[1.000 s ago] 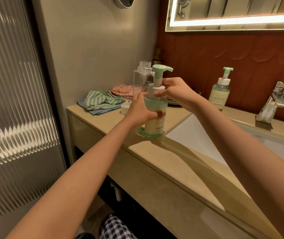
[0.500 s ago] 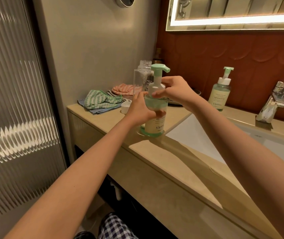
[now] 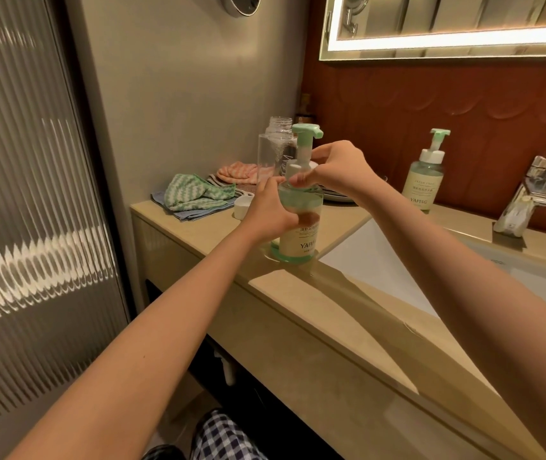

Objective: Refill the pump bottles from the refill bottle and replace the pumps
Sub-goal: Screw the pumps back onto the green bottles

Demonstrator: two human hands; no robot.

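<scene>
Left hand (image 3: 270, 212) wraps the pump bottle (image 3: 299, 244), right hand (image 3: 338, 171) pinches its pump (image 3: 304, 131): both grips full. Refill bottle (image 3: 271, 151) and cloths (image 3: 195, 194) sit behind, centre-left.

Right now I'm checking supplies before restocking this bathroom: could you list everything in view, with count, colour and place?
Near pump bottle: one, green, cream label, counter edge left of sink.
Far pump bottle: one, green, counter behind sink.
Refill bottle: one, clear, uncapped, behind near pump bottle.
Cap: one, white, beside the cloths.
Cloths: at least three, green, pink, blue, counter's left corner.
Tap: one, chrome, right.
Sink: one, white, in counter.
Left hand: grips near pump bottle's body.
Right hand: pinches its white collar.
</scene>
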